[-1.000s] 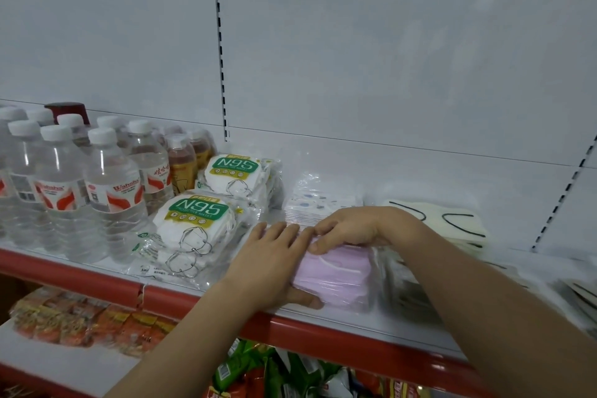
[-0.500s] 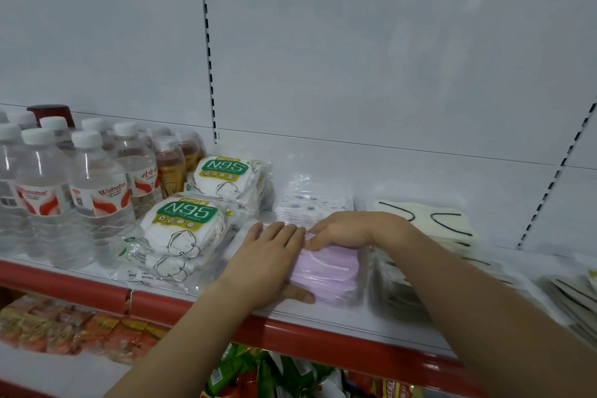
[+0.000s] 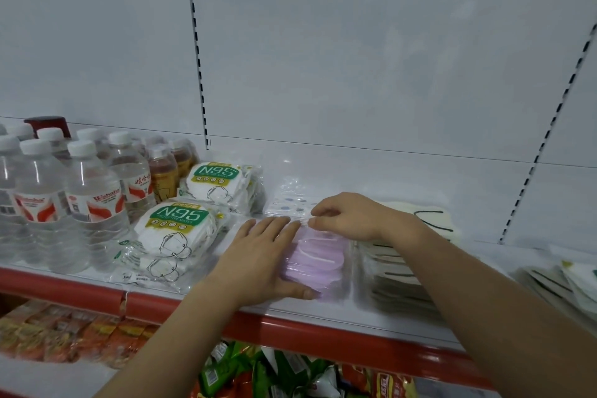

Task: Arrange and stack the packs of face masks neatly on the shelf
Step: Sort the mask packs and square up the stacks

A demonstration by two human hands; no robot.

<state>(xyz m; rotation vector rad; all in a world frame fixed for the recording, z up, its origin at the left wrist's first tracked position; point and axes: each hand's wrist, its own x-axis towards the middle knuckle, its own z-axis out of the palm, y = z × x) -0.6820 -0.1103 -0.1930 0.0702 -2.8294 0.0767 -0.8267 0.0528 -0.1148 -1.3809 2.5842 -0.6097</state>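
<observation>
Head view: the left hand (image 3: 258, 260) stays flat, fingers straight, against the clear-wrapped pink mask stack (image 3: 315, 263) at the white shelf's (image 3: 371, 310) front. The right hand (image 3: 347, 215) has lifted, now pinching the wrapper's rear edge; squaring nearly finished.

Two hands were in view, the left hand (image 3: 258, 260) and the right hand (image 3: 347, 215). Two stacks of N95 mask packs lay at the left, a near N95 stack (image 3: 174, 233) and a far N95 stack (image 3: 219, 184). There was one pink mask pack (image 3: 318, 263), one dotted mask pack (image 3: 290, 205) behind it, and one stack of cream mask packs (image 3: 397, 275) at the right. About seven water bottles (image 3: 93, 200) with white caps stood at the far left; the exact number could not be told. Three brown drink bottles (image 3: 163, 168) stood behind them.
</observation>
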